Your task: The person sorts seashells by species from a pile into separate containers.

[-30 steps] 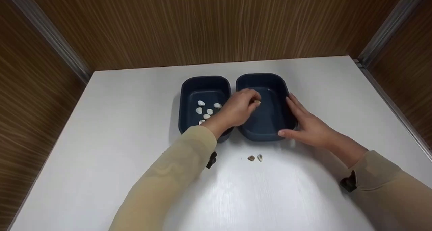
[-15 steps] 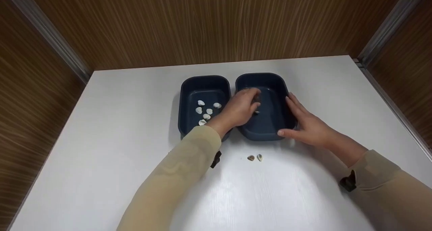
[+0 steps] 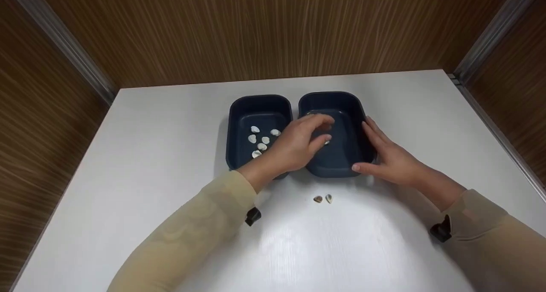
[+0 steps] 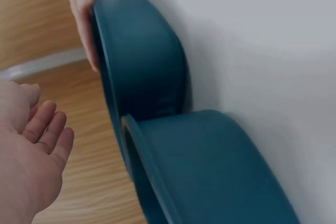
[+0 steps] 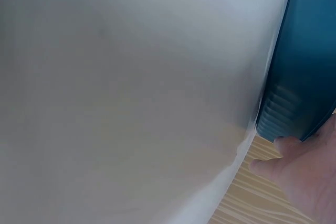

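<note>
Two dark blue rectangular boxes stand side by side. My left hand [image 3: 294, 142] hovers over the inner side of the right box [image 3: 337, 171], thumb and fingers apart with nothing between them. The left wrist view shows the left hand [image 4: 34, 150] loosely bent above the rims. A small pale shell [image 3: 327, 142] lies in the right box just by the thumb tip; another bit of shell shows behind the knuckles. Several white shells [image 3: 257, 154] lie in the left box [image 3: 228, 142]. My right hand [image 3: 390, 159] rests against the right box's outer wall, fingers straight, thumb at the near corner.
Two small shells, a brown one [image 3: 318, 199] and a pale one [image 3: 329, 198], lie on the white table [image 3: 149, 155] in front of the right box. A wood-grain panel [image 3: 273, 36] rises behind the table, with similar panels at both sides.
My left hand has let go of a shell, which now lies in the right box. Its fingers have spread and the wrist has shifted left and nearer. The right hand has stayed put.
</note>
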A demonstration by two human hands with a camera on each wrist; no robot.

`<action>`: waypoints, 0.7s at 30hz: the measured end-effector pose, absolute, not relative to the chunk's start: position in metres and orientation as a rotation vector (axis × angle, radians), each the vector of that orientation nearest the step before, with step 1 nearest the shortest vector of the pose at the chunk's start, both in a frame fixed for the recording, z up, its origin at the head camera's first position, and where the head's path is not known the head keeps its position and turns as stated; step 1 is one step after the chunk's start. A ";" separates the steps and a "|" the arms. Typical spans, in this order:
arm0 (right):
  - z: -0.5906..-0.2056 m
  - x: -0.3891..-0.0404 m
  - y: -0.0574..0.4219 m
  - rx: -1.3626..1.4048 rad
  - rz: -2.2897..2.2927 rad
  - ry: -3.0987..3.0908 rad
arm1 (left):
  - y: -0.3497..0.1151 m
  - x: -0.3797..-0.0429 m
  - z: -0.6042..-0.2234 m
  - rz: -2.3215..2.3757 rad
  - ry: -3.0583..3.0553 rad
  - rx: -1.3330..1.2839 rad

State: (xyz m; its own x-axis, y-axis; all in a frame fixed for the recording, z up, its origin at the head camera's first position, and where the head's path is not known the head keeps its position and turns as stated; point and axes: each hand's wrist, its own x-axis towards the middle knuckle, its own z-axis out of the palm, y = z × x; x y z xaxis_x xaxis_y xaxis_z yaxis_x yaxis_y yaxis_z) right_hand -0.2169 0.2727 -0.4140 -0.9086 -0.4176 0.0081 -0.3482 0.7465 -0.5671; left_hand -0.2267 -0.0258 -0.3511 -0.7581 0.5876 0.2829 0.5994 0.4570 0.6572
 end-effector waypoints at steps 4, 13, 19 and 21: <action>-0.414 -0.217 0.273 -0.616 -0.871 2.827 | -0.035 -0.206 -0.352 -1.287 -2.609 -1.174; -0.415 -0.217 0.273 -0.592 -0.861 2.838 | -0.046 -0.166 -0.378 -1.363 -2.601 -1.323; -0.416 -0.217 0.273 -0.598 -0.878 2.835 | -0.051 -0.155 -0.400 -1.363 -2.667 -1.329; -0.416 -0.217 0.274 -0.603 -0.885 2.834 | -0.053 -0.154 -0.407 -1.362 -2.683 -1.316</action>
